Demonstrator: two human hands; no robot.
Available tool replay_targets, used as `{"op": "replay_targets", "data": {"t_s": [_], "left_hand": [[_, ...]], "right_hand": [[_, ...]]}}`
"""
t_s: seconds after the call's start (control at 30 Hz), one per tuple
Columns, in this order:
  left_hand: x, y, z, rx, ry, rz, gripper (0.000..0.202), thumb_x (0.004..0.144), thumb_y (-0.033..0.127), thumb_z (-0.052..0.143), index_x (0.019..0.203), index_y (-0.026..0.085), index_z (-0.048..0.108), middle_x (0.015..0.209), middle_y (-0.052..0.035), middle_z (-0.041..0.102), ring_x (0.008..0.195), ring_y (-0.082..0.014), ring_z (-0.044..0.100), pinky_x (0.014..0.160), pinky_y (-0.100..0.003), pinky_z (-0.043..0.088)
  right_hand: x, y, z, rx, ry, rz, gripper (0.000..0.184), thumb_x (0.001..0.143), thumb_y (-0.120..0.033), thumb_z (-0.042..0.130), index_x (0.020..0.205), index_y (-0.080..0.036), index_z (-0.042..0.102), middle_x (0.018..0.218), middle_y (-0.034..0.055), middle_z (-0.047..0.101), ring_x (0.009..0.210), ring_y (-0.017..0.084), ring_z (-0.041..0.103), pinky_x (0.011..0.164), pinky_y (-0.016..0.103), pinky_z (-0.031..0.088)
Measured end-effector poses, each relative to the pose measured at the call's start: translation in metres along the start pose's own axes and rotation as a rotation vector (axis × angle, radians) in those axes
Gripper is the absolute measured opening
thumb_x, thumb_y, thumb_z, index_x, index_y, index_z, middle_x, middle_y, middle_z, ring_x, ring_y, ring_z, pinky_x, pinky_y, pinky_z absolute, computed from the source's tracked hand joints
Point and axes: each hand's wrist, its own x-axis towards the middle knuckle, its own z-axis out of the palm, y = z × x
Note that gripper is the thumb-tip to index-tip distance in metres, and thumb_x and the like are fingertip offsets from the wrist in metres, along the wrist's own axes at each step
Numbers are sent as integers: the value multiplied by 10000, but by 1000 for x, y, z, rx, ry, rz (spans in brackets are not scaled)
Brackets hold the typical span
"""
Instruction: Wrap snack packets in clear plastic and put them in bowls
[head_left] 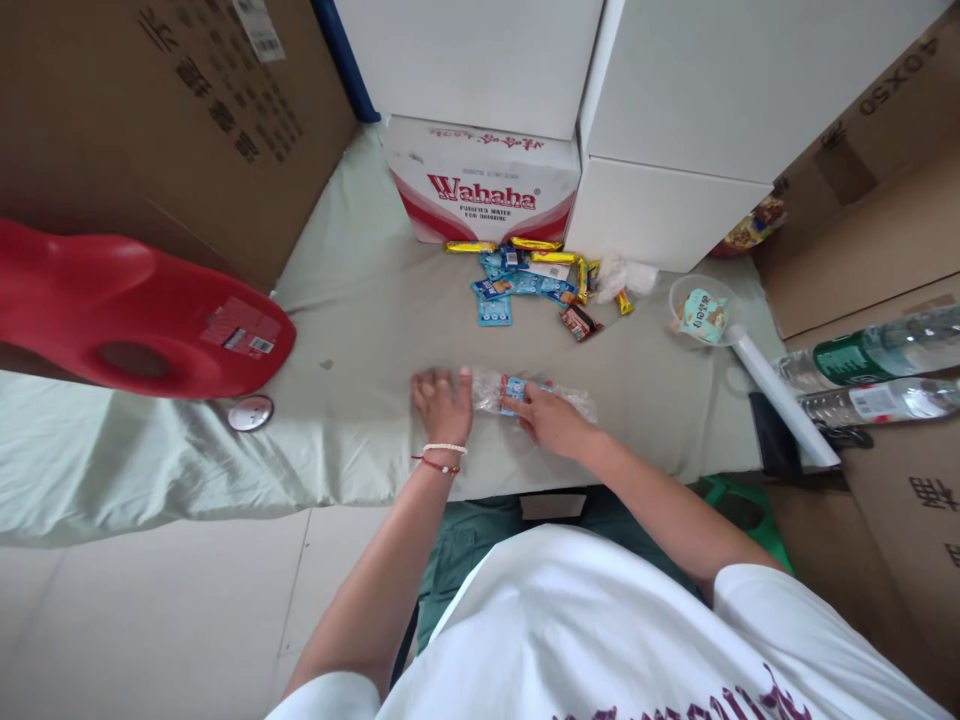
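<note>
Pale green cloth (pixel 360 300) is covering the work surface, w/ cartons crowding round on all sides. Left hand (pixel 442 403) is lying flat on the cloth, fingers spread, pressing down the left end of a clear plastic bag (pixel 499 390); beaded and red string bracelets on that wrist. Right hand (pixel 551 418) is resting on the bag's middle, fingers loosely curled, thumb and forefinger pinching at a blue packet (pixel 517 388) inside; can't tell how firm the grip is. Bag is lying near the front edge, directly ahead of the person.

Behind it, well apart: loose pile of snack packets (pixel 529 280), yellow and blue, print too small to read. Red-white carton (pixel 484 180) is reading "Wahaha, purified water for drinking". Right: clear cup (pixel 701 312), white roll (pixel 780 395), water bottles (pixel 877 375), brown carton (pixel 885 110) marked "40X50". Left: red plastic stool (pixel 127 310) on its side, w/ barcode sticker.
</note>
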Motion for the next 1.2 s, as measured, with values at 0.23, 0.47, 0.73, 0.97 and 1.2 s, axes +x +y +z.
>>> {"op": "replay_targets", "data": {"t_s": [0.23, 0.47, 0.73, 0.97, 1.2], "left_hand": [[-6, 54, 4, -169, -101, -191, 182, 799, 298, 677, 717, 229, 529, 804, -52, 678, 870, -240, 670, 842, -390, 550], [-27, 82, 10, -279, -118, 16, 212, 941, 338, 587, 1091, 193, 625, 1084, -101, 758, 1002, -222, 718, 908, -363, 564], [-55, 88, 15, 269, -239, 352, 493, 1046, 307, 422, 1498, 185, 575, 1607, -122, 535, 1478, -274, 505, 1135, -473, 435], [-65, 84, 20, 370, -253, 391, 623, 991, 210, 443, 1614, 187, 440, 1682, -124, 416, 1546, -250, 418, 1151, -476, 385], [-65, 88, 25, 371, -261, 381, 578, 1008, 154, 372, 1576, 144, 479, 1663, -161, 439, 1556, -275, 400, 1173, -557, 362]], "right_hand": [[1, 6, 9, 33, 24, -36, 396, 990, -195, 591, 1375, -262, 654, 1182, 111, 597, 946, 218, 587, 822, 337, 506], [-13, 14, 7, 179, 74, -145, 387, 857, -205, 730, 1237, -156, 674, 1247, 159, 604, 1099, 279, 577, 969, 426, 516], [-36, 46, 8, 187, 497, 384, 175, 961, -310, 610, 1027, -190, 717, 1088, 140, 651, 1038, 278, 599, 973, 449, 509], [-65, 48, 3, 193, 342, 493, 115, 907, -248, 658, 1012, -212, 688, 1132, 113, 689, 979, 236, 650, 864, 348, 508], [15, 4, -42, 146, 164, 473, 160, 1007, -286, 579, 1052, -196, 702, 997, 105, 784, 924, 226, 720, 786, 293, 479]]}}
